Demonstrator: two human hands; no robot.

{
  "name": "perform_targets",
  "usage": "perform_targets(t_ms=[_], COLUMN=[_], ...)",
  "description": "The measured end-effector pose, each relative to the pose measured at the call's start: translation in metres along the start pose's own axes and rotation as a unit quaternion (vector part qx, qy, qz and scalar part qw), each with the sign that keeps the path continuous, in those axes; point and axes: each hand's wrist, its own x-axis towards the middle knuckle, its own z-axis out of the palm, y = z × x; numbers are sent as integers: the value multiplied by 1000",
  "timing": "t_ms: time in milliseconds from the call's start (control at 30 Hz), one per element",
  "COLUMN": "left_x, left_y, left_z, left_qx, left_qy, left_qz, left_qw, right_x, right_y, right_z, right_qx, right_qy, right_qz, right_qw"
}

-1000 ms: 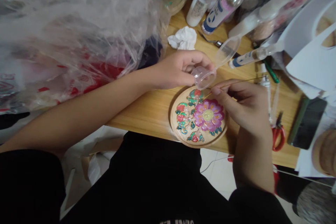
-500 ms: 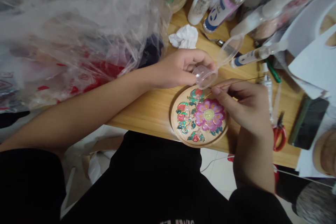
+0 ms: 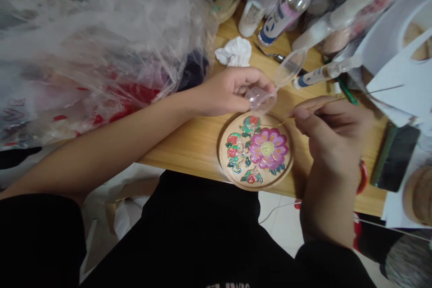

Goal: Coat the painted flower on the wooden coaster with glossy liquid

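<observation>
My left hand (image 3: 248, 87) holds a small clear plastic cup (image 3: 261, 100), tilted, just above the back edge of a round wooden plaque. The cup's clear lid (image 3: 290, 67) hangs open to its upper right. A thin gold-coloured wire or stick (image 3: 380, 90) is pinched in my right hand (image 3: 329, 126); its thin end reaches left over the plaque. Raised gold outlines on the round wooden plaque (image 3: 224, 155) enclose a purple flower (image 3: 269, 148) with a yellow centre, red fruits and green leaves. The plaque lies at the table's front edge.
Bulky clear plastic bags (image 3: 111, 49) fill the left. Behind the cup are crumpled tissue (image 3: 233, 52), a metal-tipped tool (image 3: 278, 57) and bottles (image 3: 278, 20). On the right are a small labelled tube (image 3: 313, 76), a dark phone-like object (image 3: 396, 157), white papers and partly hidden red-handled scissors (image 3: 362, 177).
My right hand has moved right, away from the cup, with the wire or stick in it, and now covers more of the scissors. My left hand and the cup stay nearly in place.
</observation>
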Motion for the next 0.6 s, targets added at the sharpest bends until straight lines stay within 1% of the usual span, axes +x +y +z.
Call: perform_targets(t_ms=[100, 167, 200, 300, 400, 500, 600], left_x=[0, 0, 0, -1, -2, -2, -2], left_y=[-1, -2, -2, -3, -4, -5, -5], left_z=[-1, -2, -3, -3, -3, -3, -4], left_qx=[3, 5, 6, 5, 2, 7, 12], left_qy=[-2, -13, -20, -25, -30, -43, -48], left_qz=[-4, 0, 4, 12, 9, 0, -2], left_qw=[1000, 1000, 1000, 1000, 1000, 999, 999], right_x=[2, 3, 3, 0, -4, -5, -4], right_y=[5, 7, 7, 5, 3, 1, 2], right_z=[2, 4, 5, 8, 8, 8, 10], right_qx=[62, 50, 24, -103, -217, -247, -213], right_qy=[84, 117, 121, 105, 83, 54, 25], right_qz=[-40, -54, -62, -102, -136, -138, -129], right_qw=[994, 990, 990, 984, 963, 958, 968])
